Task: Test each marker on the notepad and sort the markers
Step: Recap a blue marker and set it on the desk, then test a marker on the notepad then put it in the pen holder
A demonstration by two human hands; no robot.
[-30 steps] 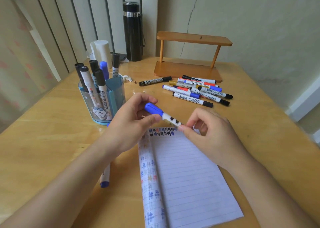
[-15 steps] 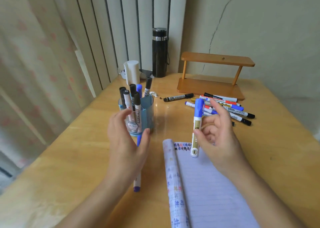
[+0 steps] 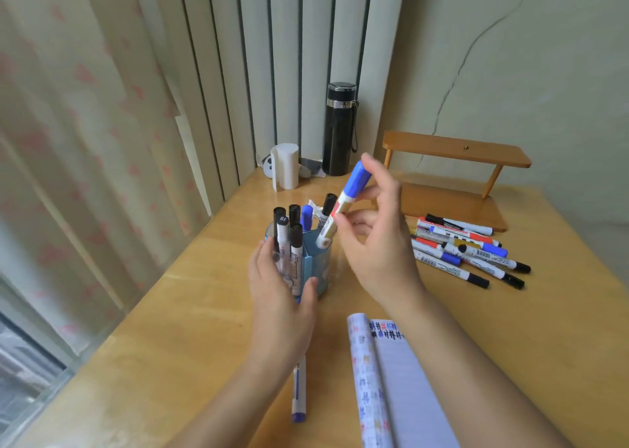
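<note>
Left hand [image 3: 280, 297] wraps fingers and thumb round the blue pen holder [image 3: 318, 260], steadying it on the table [image 3: 190, 328]. Blue-capped marker [image 3: 343, 206] is tilted, its tail just over the holder's rim, pinched in the right hand [image 3: 377, 246]. To do well: straighten the barrel, aim for a gap between the standing markers, and release once the tail is inside. Notepad [image 3: 408, 379] lies nearer. The loose marker pile [image 3: 469, 253], presumably untested, lies far right.

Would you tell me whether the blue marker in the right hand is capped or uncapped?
Capped: the blue marker in the right hand wears its cap at the top.
</note>
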